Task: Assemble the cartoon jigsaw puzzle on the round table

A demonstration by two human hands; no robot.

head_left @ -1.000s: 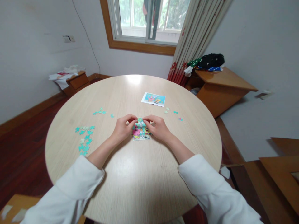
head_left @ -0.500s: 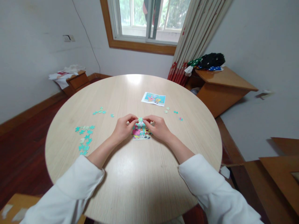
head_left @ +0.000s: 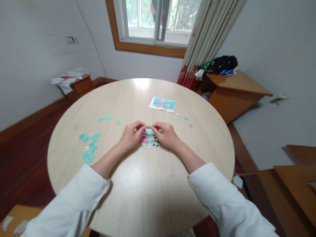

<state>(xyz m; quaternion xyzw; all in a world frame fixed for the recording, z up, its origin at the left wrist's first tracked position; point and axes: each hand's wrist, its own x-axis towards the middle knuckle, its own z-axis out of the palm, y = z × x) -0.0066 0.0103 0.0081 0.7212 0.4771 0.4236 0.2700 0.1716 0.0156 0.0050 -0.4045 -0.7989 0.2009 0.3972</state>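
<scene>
My left hand (head_left: 132, 134) and my right hand (head_left: 166, 133) meet over the middle of the table, thumbs and fingers pinched. Between their fingertips is a jigsaw puzzle piece (head_left: 148, 127), tilted so that a grey-brown side faces me. Just below it lies a partly joined jigsaw puzzle (head_left: 149, 140) with pink, white and yellow cartoon figures. The hands cover its left and right upper edges. Whether the held piece touches the joined part I cannot tell.
Loose teal pieces (head_left: 92, 144) lie at the left, with a smaller group (head_left: 105, 117) farther back. Several more pieces (head_left: 185, 118) are at the right. A picture sheet (head_left: 163, 104) lies behind my hands on the round table (head_left: 138, 197). Beyond stands a wooden cabinet (head_left: 237, 85).
The piece between my fingertips has tipped from its green-teal face to a grey-brown side. Both hands have stayed almost in place.
</scene>
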